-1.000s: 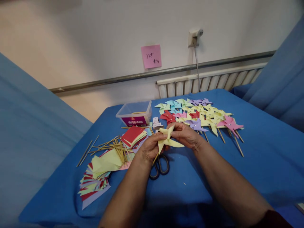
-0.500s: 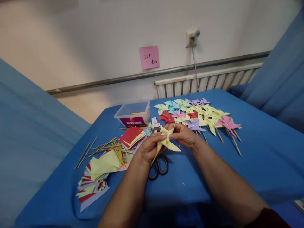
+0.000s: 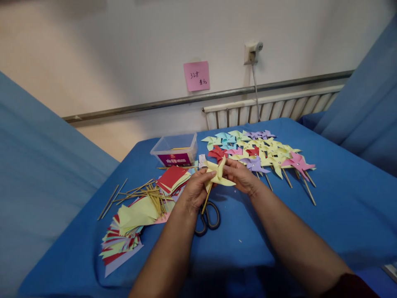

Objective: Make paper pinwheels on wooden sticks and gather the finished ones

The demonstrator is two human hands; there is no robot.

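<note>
Centre frame: left hand (image 3: pixel 194 191) and right hand (image 3: pixel 242 176) both pinch a yellow paper pinwheel (image 3: pixel 218 174), held just above the blue table (image 3: pixel 341 207); its stick slants down toward scissors (image 3: pixel 208 217). Bare cloth lies lower right, running to the table's near edge. Left: paper squares (image 3: pixel 130 225) and loose sticks (image 3: pixel 139 191). Finished pinwheels (image 3: pixel 263 153) crowd upper right. Clear box (image 3: pixel 176 149) bears a purple label, unreadable. Pink wall note (image 3: pixel 196 76): handwriting, illegible.

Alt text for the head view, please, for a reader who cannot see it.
Both hands, left hand and right hand, hold a yellow paper pinwheel on a stick above a blue table. Finished pinwheels lie to the right; paper squares, sticks, scissors and a plastic box to the left.
</note>
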